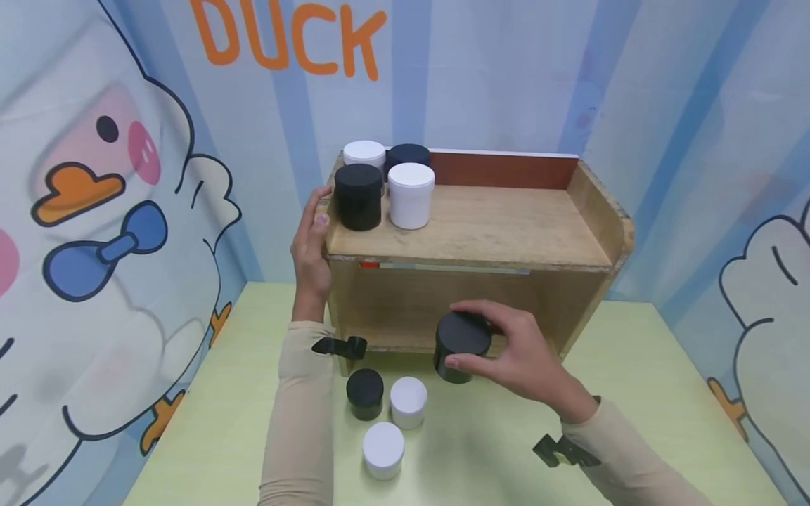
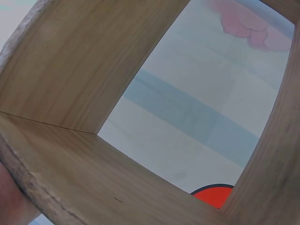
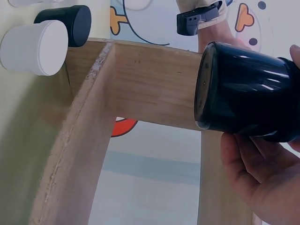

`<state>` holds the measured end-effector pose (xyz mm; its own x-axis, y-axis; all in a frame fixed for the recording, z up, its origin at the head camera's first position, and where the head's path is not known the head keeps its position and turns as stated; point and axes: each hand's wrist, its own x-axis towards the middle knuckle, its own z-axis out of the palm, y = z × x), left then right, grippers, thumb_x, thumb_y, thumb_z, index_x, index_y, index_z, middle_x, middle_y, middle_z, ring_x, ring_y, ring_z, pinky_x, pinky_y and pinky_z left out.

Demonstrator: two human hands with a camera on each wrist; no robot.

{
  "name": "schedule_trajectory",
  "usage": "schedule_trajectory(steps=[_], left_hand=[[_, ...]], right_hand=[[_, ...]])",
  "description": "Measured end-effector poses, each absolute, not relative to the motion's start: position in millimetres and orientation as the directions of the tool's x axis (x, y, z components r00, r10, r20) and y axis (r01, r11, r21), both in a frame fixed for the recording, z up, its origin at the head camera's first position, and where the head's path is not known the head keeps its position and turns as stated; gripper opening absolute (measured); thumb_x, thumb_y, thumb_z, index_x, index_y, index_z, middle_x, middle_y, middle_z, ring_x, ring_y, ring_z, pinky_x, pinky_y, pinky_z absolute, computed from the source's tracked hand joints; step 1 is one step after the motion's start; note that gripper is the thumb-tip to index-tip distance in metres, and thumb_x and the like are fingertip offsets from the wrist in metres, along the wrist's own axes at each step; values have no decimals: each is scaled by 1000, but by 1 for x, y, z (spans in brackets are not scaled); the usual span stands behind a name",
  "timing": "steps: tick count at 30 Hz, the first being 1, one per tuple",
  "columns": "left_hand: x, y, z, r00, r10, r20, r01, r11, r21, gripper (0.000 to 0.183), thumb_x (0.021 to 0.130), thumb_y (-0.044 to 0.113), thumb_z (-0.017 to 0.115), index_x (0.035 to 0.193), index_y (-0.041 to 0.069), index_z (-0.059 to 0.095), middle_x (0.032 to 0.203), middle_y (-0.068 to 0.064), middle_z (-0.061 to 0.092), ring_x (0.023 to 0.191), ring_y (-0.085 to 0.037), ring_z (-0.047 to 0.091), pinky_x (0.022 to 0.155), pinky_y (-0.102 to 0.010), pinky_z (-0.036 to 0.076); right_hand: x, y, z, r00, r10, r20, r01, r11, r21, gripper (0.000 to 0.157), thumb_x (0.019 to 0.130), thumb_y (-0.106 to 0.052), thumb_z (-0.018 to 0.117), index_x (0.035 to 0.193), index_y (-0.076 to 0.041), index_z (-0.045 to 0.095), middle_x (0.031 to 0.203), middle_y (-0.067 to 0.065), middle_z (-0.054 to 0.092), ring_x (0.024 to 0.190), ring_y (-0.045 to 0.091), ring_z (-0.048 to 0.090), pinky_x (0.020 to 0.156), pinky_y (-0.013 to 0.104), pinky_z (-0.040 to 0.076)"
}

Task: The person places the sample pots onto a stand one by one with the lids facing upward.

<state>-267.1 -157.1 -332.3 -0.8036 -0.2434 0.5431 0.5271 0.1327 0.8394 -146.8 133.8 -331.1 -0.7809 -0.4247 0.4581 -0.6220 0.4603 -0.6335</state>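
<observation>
My right hand (image 1: 522,355) pinches a black lidded jar (image 1: 457,348) between thumb and fingers, in front of the lower opening of a wooden shelf (image 1: 500,225). In the right wrist view the held jar (image 3: 243,91) lies sideways across the picture, its base toward the left. My left hand (image 1: 310,253) holds the shelf's left side panel near its upper front. On the top board, at the left, stand a front black jar (image 1: 358,200), a front white jar (image 1: 411,200), a rear white jar (image 1: 363,152) and a rear black jar (image 1: 408,154).
On the pale green table (image 1: 209,422) before the shelf stand a black jar (image 1: 365,395), a white jar (image 1: 408,403) and a nearer white jar (image 1: 383,451). A duck-printed curtain (image 1: 493,77) hangs behind. The shelf's lower compartment (image 2: 70,154) has an open back.
</observation>
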Motion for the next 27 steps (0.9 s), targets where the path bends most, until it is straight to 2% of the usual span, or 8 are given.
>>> schedule_trajectory(steps=[9, 27], left_hand=[[-267, -156, -334, -807, -246, 537, 519, 138, 844, 53, 97, 44, 37, 147, 30, 49, 157, 7, 46, 151, -13, 33, 125, -52, 20], [-269, -156, -333, -804, -247, 541, 523, 142, 841, 53, 97, 45, 38, 147, 31, 50, 156, 8, 47, 150, -13, 34, 125, -53, 20]], right_hand=[[-151, 134, -313, -769, -477, 425, -628, 440, -641, 57, 75, -19, 88, 127, -12, 66, 115, 5, 73, 88, 9, 67, 77, 25, 57], [-162, 137, -277, -728, -558, 398, -675, 484, -556, 59, 75, -23, 88, 128, -12, 64, 112, 2, 72, 86, 10, 66, 79, 28, 58]])
